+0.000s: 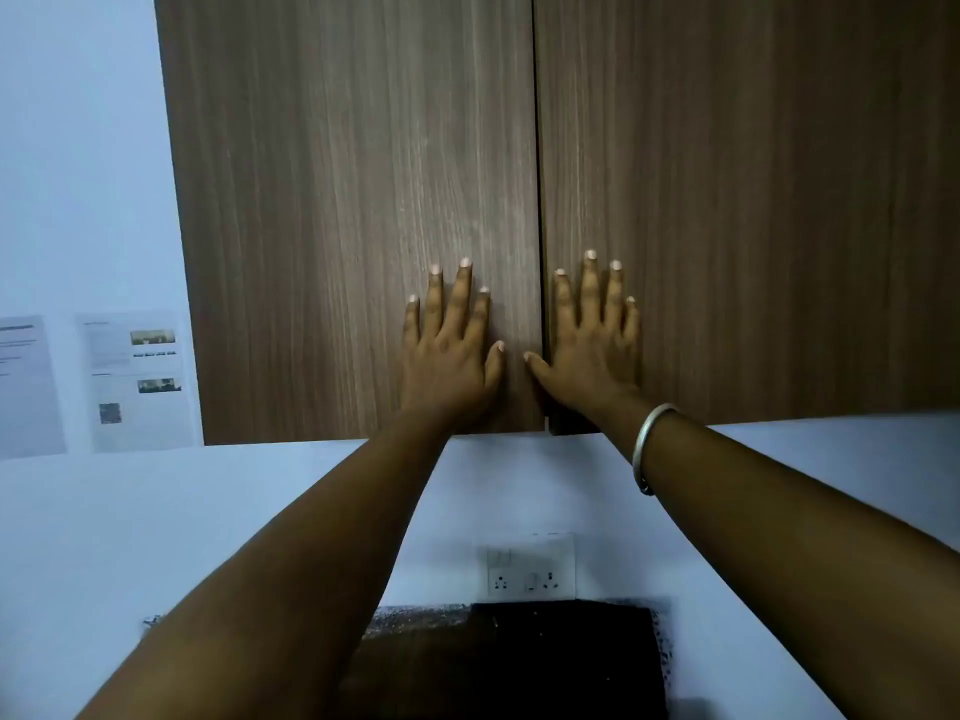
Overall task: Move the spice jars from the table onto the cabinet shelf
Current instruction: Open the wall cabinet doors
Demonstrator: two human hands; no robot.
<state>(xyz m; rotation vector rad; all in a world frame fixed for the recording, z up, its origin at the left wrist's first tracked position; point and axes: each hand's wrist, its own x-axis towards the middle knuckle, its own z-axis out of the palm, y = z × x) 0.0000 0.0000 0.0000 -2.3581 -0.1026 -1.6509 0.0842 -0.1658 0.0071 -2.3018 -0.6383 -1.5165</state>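
A wall cabinet with two brown wood-grain doors fills the upper part of the view. Both doors are closed, so the shelf inside is hidden. My left hand [451, 350] lies flat on the left door [337, 200], fingers spread, near its lower right corner. My right hand [589, 340] lies flat on the right door [753, 200], fingers spread, near its lower left corner. Both hands hold nothing. A metal bangle [649, 449] sits on my right wrist. No spice jars are in view.
A white wall runs below and left of the cabinet. A socket plate [531, 571] is on the wall below the doors. Printed sheets [136, 379] hang at the left. A dark surface [509, 662] lies at the bottom between my arms.
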